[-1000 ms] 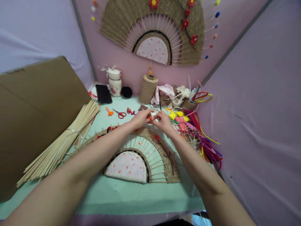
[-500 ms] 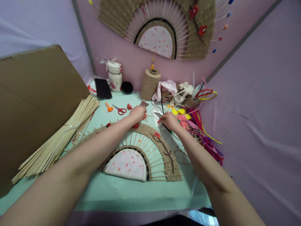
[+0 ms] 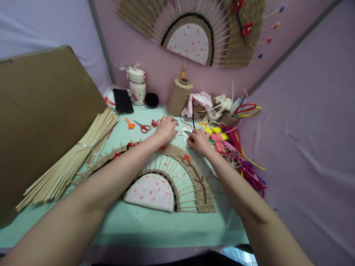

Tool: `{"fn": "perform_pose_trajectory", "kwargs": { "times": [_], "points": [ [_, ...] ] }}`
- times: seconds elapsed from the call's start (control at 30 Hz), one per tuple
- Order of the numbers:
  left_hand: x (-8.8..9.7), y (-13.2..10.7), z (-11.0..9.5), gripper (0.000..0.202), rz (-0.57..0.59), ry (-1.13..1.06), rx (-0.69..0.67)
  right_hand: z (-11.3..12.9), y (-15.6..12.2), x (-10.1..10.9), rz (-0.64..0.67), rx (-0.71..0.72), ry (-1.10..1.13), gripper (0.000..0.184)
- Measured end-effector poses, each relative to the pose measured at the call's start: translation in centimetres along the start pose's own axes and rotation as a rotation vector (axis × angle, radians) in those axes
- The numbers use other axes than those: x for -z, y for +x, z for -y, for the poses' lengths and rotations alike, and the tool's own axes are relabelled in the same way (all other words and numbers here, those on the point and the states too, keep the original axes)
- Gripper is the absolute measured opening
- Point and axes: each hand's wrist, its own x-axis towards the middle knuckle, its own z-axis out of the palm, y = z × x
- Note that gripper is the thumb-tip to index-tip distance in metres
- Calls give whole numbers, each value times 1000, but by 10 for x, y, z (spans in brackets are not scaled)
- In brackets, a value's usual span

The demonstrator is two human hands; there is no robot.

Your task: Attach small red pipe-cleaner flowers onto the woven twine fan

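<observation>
A half-round woven jute fan [image 3: 177, 173] with wooden spokes and a pink dotted fabric centre lies on the mint-green table [image 3: 155, 229]. Beyond its top edge, my left hand [image 3: 165, 129] rests palm down, fingers curled over something small that I cannot make out. My right hand [image 3: 199, 141] is closed on a thin black stem [image 3: 193, 120] that stands up from the fist, with a small metal tip showing beside the fingers. Small red flowers [image 3: 186, 158] sit on the jute band close to my right hand.
A bundle of bamboo sticks [image 3: 74, 159] and brown cardboard [image 3: 41, 111] lie left. Red scissors [image 3: 142, 127], a phone [image 3: 122, 100], a white bottle [image 3: 137, 87] and a twine spool [image 3: 179, 96] stand behind. Coloured pipe cleaners [image 3: 244, 159] pile right. A finished fan [image 3: 194, 33] hangs on the wall.
My hands, joined around a red piece a second ago, have parted. The left moved back and left toward the scissors; the right now holds the black stem. The view tilted down slightly.
</observation>
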Motion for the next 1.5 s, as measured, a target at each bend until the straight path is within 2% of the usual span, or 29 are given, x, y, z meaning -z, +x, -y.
{"fn": "perform_pose_trajectory", "kwargs": {
  "times": [0.1, 0.17, 0.27, 0.3, 0.37, 0.47, 0.53, 0.6, 0.7, 0.87, 0.97, 1.07, 1.13, 1.3, 1.5],
  "points": [
    [6, -8, -12, 24, -47, -292, 73, 5, -4, 12, -71, -27, 93, 20],
    [6, -16, -23, 19, 43, -700, 178, 10, -10, 23, -110, -2, 256, 23],
    [5, -30, -39, 14, 264, -1412, 362, 20, -25, 39, -195, 88, 552, 18],
    [4, -35, -45, 13, 293, -1574, 415, 25, -31, 43, -229, 120, 583, 16],
    [3, -45, -55, 12, 279, -1751, 501, 35, -44, 50, -298, 176, 480, 13],
    [2, -57, -65, 13, 210, -1819, 591, 49, -65, 56, -331, 256, 224, 20],
    [3, -65, -68, 16, 178, -1823, 634, 57, -80, 60, -325, 262, 172, 29],
    [5, -72, -69, 17, 172, -1817, 643, 62, -94, 65, -374, 187, 239, 34],
    [9, -85, -66, 17, 163, -1827, 585, 64, -113, 72, -436, 68, 377, 29],
    [14, -111, -62, 44, 116, -1908, 489, 66, -141, 67, -329, 53, 421, 18],
    [7, -129, -64, 45, 99, -1904, 515, 70, -153, 57, -298, 2, 489, 17],
    [-4, -142, -66, 34, 125, -1863, 566, 77, -159, 50, -274, -35, 550, 16],
    [-10, -147, -67, 37, 144, -1833, 585, 81, -161, 49, -274, -44, 578, 16],
    [-13, -152, -66, 26, 127, -1777, 584, 88, -160, 53, -295, -43, 593, 15],
    [-13, -157, -63, 33, 100, -1916, 536, 96, -155, 46, -274, -28, 640, 17]
  ]
}}
